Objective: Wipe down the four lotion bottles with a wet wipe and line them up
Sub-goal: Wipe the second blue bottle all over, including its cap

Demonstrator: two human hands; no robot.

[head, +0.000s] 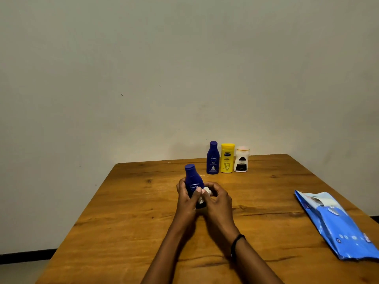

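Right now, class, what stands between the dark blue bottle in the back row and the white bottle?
The yellow bottle stands between the back-row blue bottle and the white bottle, close beside both, as the head view shows.

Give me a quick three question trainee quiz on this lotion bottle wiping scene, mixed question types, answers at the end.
1. True or false: three bottles stand in a row at the far edge of the table.
2. Which hand presses the wet wipe against the held blue bottle? A) left B) right
3. What lies at the table's right side?

Key:
1. True: a blue bottle, a yellow bottle and a white bottle.
2. B, the right hand; the left hand has the grip on the bottle.
3. A blue wipes pack.
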